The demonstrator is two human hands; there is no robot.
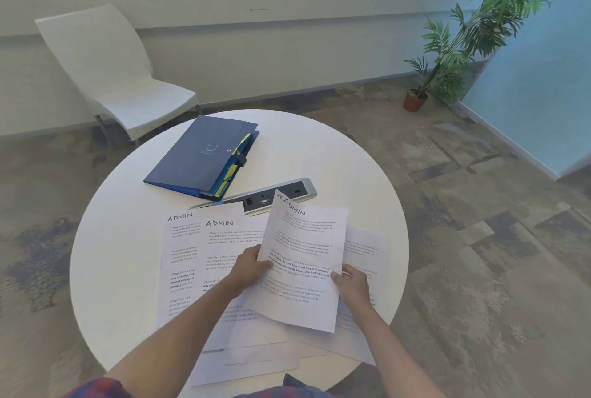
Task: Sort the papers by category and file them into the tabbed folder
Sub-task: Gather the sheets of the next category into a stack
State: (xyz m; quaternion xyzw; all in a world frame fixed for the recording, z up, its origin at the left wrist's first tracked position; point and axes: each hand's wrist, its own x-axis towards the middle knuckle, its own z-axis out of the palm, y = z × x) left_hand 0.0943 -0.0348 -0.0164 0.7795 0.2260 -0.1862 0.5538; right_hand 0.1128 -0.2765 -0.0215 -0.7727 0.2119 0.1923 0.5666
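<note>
A small stack of printed sheets (303, 257) headed "ADMIN" is raised off the round white table (128, 237). My left hand (251, 266) pinches its left edge and my right hand (351, 282) grips its right edge. Two more sheets headed "ADMIN" (192, 253) lie flat on the table to the left, overlapping. Other printed sheets (364, 250) lie under and to the right of the held stack, their headings hidden. The closed blue tabbed folder (201, 157) rests at the table's far side, yellow-green tabs along its right edge.
A grey power and socket strip (287, 193) lies on the table between the folder and the papers. A white chair (105, 71) stands beyond the table at left. A potted plant (415, 100) stands on the floor at the far right.
</note>
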